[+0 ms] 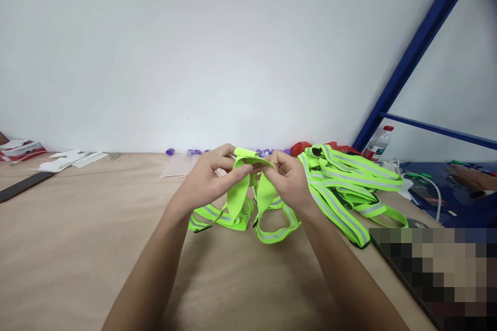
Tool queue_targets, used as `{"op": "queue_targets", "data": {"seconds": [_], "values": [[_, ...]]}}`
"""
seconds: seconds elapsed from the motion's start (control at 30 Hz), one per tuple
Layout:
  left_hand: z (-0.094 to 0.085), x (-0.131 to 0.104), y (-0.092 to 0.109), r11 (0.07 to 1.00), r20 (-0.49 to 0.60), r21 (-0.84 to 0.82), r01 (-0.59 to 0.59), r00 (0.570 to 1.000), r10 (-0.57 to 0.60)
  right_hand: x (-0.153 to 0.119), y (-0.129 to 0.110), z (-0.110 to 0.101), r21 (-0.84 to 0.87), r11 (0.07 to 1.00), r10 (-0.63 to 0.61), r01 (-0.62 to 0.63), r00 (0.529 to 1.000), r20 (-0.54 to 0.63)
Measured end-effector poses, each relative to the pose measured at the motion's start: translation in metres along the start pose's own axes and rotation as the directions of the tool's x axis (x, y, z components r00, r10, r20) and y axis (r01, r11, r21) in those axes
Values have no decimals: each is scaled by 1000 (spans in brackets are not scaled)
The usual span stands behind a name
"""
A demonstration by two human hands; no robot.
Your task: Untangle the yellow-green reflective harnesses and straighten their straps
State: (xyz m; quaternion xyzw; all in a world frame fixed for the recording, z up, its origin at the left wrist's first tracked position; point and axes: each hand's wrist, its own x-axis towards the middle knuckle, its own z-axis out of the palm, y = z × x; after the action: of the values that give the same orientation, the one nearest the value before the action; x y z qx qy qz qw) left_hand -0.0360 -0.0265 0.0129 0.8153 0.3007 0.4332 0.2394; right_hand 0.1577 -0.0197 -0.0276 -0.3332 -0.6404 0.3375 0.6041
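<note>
Both hands hold up a neon yellow-green reflective strap point(235, 199) with a grey stripe, just above the tabletop. My left hand point(212, 173) pinches it at the left, thumb stretched along its upper fold. At the right, my right hand point(288, 176) closes on the same strap, its fingertips partly hidden behind the fabric. Loops of the strap hang down between the hands and rest on the table. To the right of my right hand lies a tangled pile of similar reflective straps point(349, 173) with black buckles.
Along the wall lie small purple pieces point(170, 151), a clear plastic bag point(176, 165) and red plastic point(301, 148). White paper scraps point(66, 160) and a black strip point(25, 186) are at left. A red-capped bottle point(378, 144) stands near a blue frame point(419, 51). Another person's hand point(471, 177) shows far right.
</note>
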Motion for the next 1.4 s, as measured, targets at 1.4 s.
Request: {"op": "queue_targets", "data": {"seconds": [1.4], "values": [[-20,-4,-2,948,-510,-235,-216,857,69,6,-15,-43,-220,975,74,-24,973,220]]}}
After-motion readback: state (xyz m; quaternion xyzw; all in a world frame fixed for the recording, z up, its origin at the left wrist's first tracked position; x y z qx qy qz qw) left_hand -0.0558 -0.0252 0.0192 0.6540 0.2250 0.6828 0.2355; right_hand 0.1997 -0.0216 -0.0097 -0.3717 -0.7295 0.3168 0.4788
